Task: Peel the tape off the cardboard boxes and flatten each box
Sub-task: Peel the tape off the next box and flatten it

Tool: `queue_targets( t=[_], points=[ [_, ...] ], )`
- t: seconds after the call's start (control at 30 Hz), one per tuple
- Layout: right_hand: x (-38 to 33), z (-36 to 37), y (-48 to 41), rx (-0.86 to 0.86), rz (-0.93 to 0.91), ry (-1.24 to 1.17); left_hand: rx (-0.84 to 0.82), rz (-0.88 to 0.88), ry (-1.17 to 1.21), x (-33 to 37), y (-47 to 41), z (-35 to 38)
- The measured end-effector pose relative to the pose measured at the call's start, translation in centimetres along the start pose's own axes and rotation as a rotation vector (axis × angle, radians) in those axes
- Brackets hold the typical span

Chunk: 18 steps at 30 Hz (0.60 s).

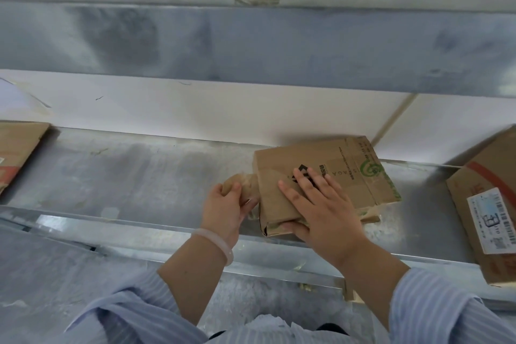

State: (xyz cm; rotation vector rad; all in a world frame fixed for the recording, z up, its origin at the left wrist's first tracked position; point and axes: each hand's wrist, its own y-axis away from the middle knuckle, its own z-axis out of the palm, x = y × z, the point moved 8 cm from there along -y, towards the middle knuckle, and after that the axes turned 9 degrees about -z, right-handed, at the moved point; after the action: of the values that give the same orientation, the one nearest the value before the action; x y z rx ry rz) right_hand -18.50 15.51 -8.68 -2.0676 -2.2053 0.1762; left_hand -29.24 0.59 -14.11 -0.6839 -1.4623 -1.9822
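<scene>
A small brown cardboard box (pixel 349 173) with black print and a green swirl lies on the metal shelf (pixel 134 176), right of centre. My right hand (pixel 318 204) presses flat on its top, fingers spread, thumb hooked under the near edge. My left hand (pixel 227 205) pinches a strip of brown tape (pixel 245 180) that comes off the box's left end. The tape still joins the box at that end.
A flat piece of cardboard (pixel 16 148) lies at the far left of the shelf. A bigger box (pixel 485 198) with a red stripe and a white shipping label stands at the right edge. A metal ledge runs above the shelf.
</scene>
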Motion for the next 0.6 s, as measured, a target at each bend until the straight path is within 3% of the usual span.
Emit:
queue_targets(
  t=[0.13, 0.3, 0.4, 0.5, 0.6],
  points=[
    [-0.3, -1.2, -0.2, 0.063, -0.004, -0.020, -0.062, 0.071, -0.056, 1.7, 1.4, 0.9],
    [-0.5, -6.3, -1.0, 0.406, 0.089, -0.284, -0.177, 0.275, -0.006, 8.4, 5.1, 3.4],
    [-0.5, -8.5, -1.5, 0.525, 0.089, -0.654, -0.189, 0.476, -0.247, 12.9, 8.3, 5.8],
    [0.4, -9.4, -1.8, 0.518, 0.170, -1.132, -0.155, 0.595, -0.543, 14.6, 10.8, 8.2],
    [1.3, -10.9, -2.3, 0.449, 0.274, -1.201, -0.167, 0.638, -0.681, 14.7, 11.8, 9.9]
  ],
)
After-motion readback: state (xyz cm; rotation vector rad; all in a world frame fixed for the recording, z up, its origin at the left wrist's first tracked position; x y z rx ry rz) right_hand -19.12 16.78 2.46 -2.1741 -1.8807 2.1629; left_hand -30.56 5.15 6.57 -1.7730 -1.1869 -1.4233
